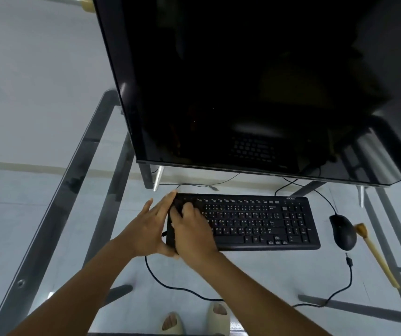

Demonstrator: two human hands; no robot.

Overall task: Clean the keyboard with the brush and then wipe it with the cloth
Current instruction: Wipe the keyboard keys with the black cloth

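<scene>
A black keyboard lies on the glass desk in front of the monitor. My left hand grips its left end, fingers stretched along the side edge and thumb at the front corner. My right hand rests on the keyboard's left keys, its fingers curled over a dark cloth that is mostly hidden beneath them. The brush, with a long wooden handle, lies on the desk to the right of the mouse, away from both hands.
A large dark monitor looms over the back of the desk. A black mouse sits right of the keyboard. A black cable loops across the glass near the front. The desk's metal frame runs along the left.
</scene>
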